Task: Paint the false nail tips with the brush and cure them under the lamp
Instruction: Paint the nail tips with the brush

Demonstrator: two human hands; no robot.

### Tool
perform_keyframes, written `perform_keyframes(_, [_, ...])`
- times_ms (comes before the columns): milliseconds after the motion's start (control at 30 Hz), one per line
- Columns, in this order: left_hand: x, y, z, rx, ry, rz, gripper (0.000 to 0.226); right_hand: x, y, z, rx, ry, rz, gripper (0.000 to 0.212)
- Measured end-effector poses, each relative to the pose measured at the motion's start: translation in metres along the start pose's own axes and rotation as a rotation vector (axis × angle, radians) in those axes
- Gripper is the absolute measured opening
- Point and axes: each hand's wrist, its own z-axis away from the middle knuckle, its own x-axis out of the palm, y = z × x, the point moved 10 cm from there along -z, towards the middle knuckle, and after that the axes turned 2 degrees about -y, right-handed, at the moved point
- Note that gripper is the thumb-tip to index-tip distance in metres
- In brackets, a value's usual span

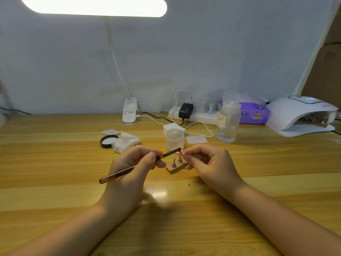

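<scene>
Worktop (55, 182) of pale wood, back edge against a grey wall. Left to right along the back: clip lamp base (130, 112) at back centre-left; power strip (195, 115) with plugs; clear pump bottle (227, 121); purple tissue pack (254, 113); white curing lamp (302, 115) at back right corner, mouth facing front-left, near the right edge.

Mid-depth, left of centre: black jar lid (108, 141) touching crumpled tissue (125, 142). Just right, frosted jar (175, 138), open, with a pad stack (173, 127) behind and a single pad (196, 139) beside it.

Centre: left hand (132, 169), fingers curled, pinches the brush (129, 169) near its ferrule; handle slants down toward front left, bristle end up-right, meeting the false nail tip (181, 152). Right hand (212, 163) pinches that tip's holder between thumb and fingertips; remaining fingers curled. Below and between the hands, small wooden block (176, 168) carries two metal stands (176, 161), their tips too small to judge.

Open room: broad bare wood along the whole front edge under both forearms, at far left, and between right hand and curing lamp.
</scene>
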Motion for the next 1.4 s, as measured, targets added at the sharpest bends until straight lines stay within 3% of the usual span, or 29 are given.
perform_keyframes(233, [0.003, 0.012, 0.004, 0.098, -0.036, -0.243, 0.021, -0.006, -0.004, 0.0, -0.055, 0.057, 0.055, 0.013])
perform_keyframes(400, [0.01, 0.013, 0.006, 0.104, -0.091, -0.2, 0.014, -0.008, -0.008, 0.001, -0.098, 0.096, 0.097, 0.014])
perform_keyframes(733, [0.008, 0.02, 0.007, 0.164, -0.059, -0.258, 0.023, -0.01, -0.018, 0.003, -0.183, 0.123, 0.193, 0.01])
perform_keyframes(1000, [0.016, 0.019, 0.01, 0.155, -0.128, -0.256, 0.026, -0.014, -0.02, 0.004, -0.211, 0.176, 0.251, 0.009])
perform_keyframes(1300, [0.015, 0.025, 0.008, 0.182, -0.07, -0.299, 0.017, -0.012, -0.023, 0.005, -0.221, 0.168, 0.269, 0.011])
perform_keyframes(1400, [0.026, 0.009, 0.001, -0.044, -0.161, -0.176, 0.018, -0.012, -0.023, 0.004, -0.219, 0.163, 0.256, 0.011])
